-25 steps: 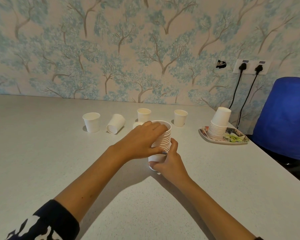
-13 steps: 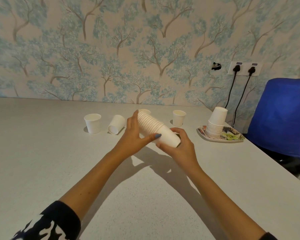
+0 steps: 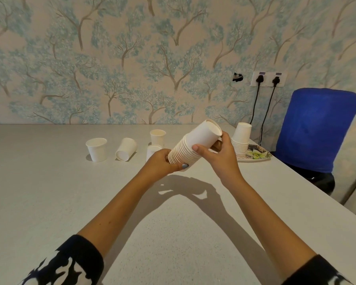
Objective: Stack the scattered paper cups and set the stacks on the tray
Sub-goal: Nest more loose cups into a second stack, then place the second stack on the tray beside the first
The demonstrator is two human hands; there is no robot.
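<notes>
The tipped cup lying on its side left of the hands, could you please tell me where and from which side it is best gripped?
Grip the tipped cup across its side wall, coming from above. It lies on the table with its mouth toward the camera, so the curved wall faces up with free space either side; the upright cup stands apart on its left. Fingers round the middle probably avoid crushing the rim.

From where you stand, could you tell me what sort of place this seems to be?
Probably a room in a home or small office: tree-patterned wallpaper, a wall socket with two plugs in it, and a blue-covered chair at a long pale table.
</notes>
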